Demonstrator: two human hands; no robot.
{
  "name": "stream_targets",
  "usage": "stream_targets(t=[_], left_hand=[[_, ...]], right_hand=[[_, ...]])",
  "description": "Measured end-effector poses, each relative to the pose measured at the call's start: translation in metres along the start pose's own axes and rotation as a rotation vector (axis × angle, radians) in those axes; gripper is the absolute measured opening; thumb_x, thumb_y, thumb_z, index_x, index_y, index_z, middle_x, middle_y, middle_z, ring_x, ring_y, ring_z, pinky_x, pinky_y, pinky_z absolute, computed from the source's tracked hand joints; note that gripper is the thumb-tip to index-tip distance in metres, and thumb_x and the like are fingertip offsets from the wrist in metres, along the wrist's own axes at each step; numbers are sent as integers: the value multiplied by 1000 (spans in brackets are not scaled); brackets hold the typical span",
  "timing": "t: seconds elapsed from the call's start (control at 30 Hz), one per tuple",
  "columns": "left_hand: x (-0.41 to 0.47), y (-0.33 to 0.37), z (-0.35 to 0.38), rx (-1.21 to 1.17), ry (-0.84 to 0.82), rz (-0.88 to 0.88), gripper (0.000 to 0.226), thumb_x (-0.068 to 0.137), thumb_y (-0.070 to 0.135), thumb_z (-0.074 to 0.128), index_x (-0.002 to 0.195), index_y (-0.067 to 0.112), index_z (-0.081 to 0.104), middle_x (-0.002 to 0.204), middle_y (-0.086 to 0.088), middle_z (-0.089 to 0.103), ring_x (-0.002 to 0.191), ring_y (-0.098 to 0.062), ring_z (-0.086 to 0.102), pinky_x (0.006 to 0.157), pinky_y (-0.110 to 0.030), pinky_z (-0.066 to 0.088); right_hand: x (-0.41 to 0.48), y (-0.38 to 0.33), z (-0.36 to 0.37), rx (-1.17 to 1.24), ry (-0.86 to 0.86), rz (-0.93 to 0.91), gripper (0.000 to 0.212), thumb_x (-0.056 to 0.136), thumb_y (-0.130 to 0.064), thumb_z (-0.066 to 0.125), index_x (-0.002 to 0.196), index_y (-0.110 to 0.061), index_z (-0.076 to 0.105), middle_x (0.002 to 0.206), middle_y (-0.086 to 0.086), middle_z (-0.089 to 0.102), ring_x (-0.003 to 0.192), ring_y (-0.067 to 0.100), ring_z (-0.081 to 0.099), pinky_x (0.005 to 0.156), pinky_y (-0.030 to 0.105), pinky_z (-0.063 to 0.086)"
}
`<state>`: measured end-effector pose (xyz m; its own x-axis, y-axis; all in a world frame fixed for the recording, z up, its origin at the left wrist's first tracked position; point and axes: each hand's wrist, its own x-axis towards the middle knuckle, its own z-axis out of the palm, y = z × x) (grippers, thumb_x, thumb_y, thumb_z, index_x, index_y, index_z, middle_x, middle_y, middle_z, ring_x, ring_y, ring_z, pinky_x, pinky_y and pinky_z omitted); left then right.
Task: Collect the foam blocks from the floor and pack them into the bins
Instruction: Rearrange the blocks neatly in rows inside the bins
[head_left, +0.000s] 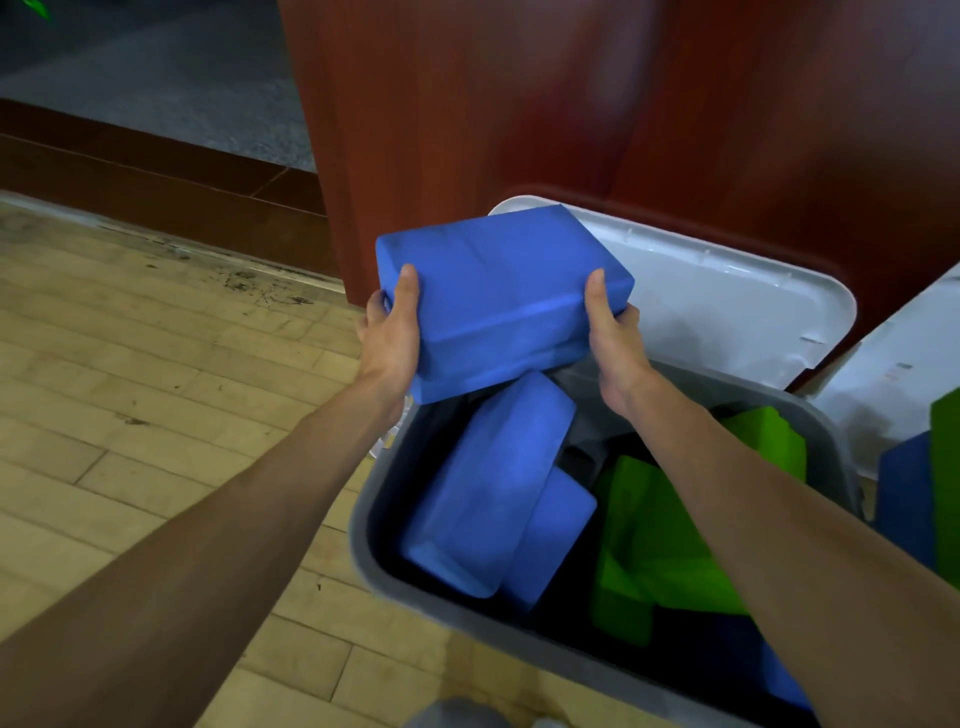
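Your left hand (389, 338) and right hand (615, 340) grasp the block (493, 291); freed here, it could slide off the bin's (365, 512) far corner

Blue block (498, 291) over grey bin (362, 525)

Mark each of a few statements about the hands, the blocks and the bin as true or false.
1. The left hand and the right hand grip one blue block at opposite ends. True.
2. That block lies on the floor. False: it is held up over the far end of the grey bin.
3. The bin holds nothing. False: blue blocks and green blocks lie inside it.
4. A white lid shows behind the bin. True.
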<state>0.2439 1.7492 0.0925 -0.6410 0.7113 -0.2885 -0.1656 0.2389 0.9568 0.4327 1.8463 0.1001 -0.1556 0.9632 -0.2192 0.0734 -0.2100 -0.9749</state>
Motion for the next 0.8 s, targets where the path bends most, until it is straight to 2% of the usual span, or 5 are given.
stream_targets(t=[0.27, 0.37, 0.57, 0.67, 0.8], left_hand=[[-66, 21, -23, 269, 182, 599, 45, 84, 33, 61, 121, 11, 50, 122, -5, 39, 110, -19, 49, 97, -32, 42], [-99, 4, -18, 466, -122, 784, 27, 78, 26, 60, 103, 16, 57, 100, 2, 44, 80, 0, 50, 82, -28, 45], [-137, -37, -7, 1167, -493, 325, 98, 72, 58, 73, 144, 14, 22, 142, -11, 26, 134, -32, 30, 107, -42, 33], [-142, -52, -15, 1285, -575, 186, 117, 64, 59, 78, 147, 19, 5, 145, -12, 18, 132, -37, 34, 103, -46, 39], [-148, -63, -13, 1196, -474, 213, 103, 65, 47, 78, 140, 17, 13, 135, -11, 32, 116, -35, 48, 91, -43, 46]], right_hand=[[-50, -3, -26, -235, 31, 100, 94, 86, -64, 53, 152, -12, 12, 152, 4, 30, 130, 21, 41, 108, 43, 39], [-76, -1, -41, -444, -8, 131, 85, 88, -50, 62, 148, -9, 18, 150, 4, 33, 125, 21, 45, 98, 40, 47], [-133, -5, -69, -980, -203, 195, 49, 91, -34, 63, 123, 1, 52, 94, 12, 57, 81, 23, 56, 68, 33, 49], [-153, -6, -75, -1203, -359, 265, 31, 93, -37, 58, 91, -6, 61, 87, 14, 64, 62, 19, 56, 55, 26, 46], [-156, 25, -76, -1145, -348, 285, 37, 94, -31, 56, 109, 3, 63, 104, 19, 69, 81, 28, 69, 60, 28, 51]])
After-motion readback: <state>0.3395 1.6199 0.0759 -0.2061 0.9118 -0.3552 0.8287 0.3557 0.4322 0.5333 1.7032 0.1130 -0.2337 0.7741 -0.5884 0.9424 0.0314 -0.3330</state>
